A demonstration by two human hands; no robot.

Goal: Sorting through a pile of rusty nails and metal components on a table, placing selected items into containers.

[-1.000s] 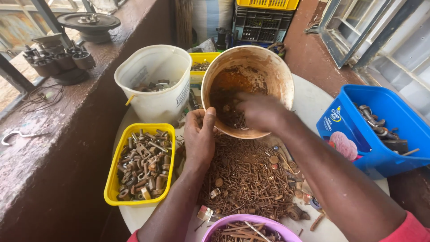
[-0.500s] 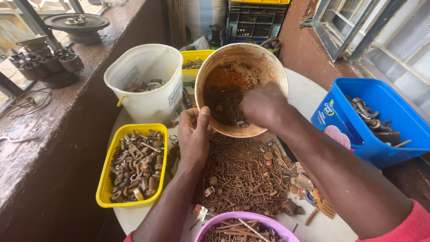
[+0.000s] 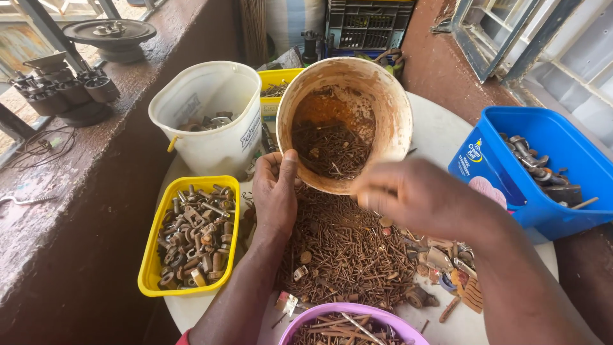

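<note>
Rusty bucket (image 3: 377, 108) tipped on table (image 3: 440, 134) over nail pile (image 3: 345, 249) | left hand (image 3: 274, 191) clamped on rim (thumb inside) | right hand (image 3: 415, 195) blurred, grip unclear, beside rim | yellow tray (image 3: 150, 262) left, blue tub (image 3: 562, 172) right, little free room.

sunlit reddish wall (image 3: 440, 61), window frames (image 3: 511, 45), concrete ledge (image 3: 76, 166), round white table (image 3: 440, 131).

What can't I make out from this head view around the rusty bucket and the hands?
- Right hand: motion-blurred; whether it holds nails is unclear.
- Rusty bucket: its tilted wall hides the underside and whatever is behind it.
- Purple bowl: cut off by the bottom edge.
- Second yellow tray: mostly hidden behind the white bucket and the rusty bucket.
</note>
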